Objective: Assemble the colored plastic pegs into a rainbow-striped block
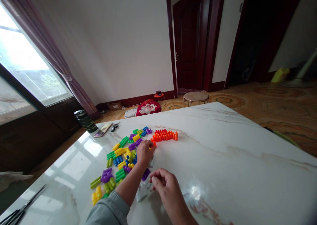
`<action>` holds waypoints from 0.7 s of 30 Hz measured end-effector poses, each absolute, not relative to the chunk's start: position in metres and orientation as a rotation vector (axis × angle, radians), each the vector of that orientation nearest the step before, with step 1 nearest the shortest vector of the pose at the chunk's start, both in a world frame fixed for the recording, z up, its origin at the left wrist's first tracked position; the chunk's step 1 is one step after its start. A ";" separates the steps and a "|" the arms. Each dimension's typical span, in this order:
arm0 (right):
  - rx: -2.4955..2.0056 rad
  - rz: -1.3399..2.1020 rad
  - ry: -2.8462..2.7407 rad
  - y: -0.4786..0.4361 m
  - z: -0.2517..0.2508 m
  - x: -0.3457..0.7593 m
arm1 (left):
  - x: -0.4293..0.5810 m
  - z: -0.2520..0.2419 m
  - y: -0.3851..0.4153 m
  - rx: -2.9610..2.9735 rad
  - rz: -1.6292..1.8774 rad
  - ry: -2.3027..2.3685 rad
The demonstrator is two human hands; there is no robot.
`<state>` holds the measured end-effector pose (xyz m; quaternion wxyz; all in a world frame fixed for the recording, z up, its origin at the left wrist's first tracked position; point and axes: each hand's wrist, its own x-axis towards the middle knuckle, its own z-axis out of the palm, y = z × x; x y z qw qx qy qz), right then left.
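Okay, left to right, everything placed against the mixed-color pile (120, 152) on our marble-look table (223, 159). Scissors (26, 204): left of the pile, toward us. Dark patterned flask (85, 121): beyond the pile, off its left; then phone (103, 130), then keys (115, 127), nearer its far end. Our left hand (145, 151) is over the pile's right side, fingers drawn together at an orange piece (155, 144); pinched or just touched, we can't tell. Grey pieces (141, 192): pile's right edge, near side. Red and orange rows (164, 136): just off the pile's far right. Our right hand (165, 185): right of the pile, beside the grey pieces, fingers loosely curled; can't tell whether it holds anything.
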<state>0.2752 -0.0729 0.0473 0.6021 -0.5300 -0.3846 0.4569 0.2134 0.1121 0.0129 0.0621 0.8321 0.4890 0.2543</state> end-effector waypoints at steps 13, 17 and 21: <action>-1.260 1.048 -0.920 -0.074 0.048 0.274 | 0.215 0.006 0.107 2.631 0.642 1.360; -1.268 1.050 -0.929 -0.074 0.049 0.274 | 0.216 0.005 0.108 2.640 0.632 1.347; -1.278 1.042 -0.940 -0.074 0.049 0.275 | 0.217 0.005 0.108 2.649 0.620 1.331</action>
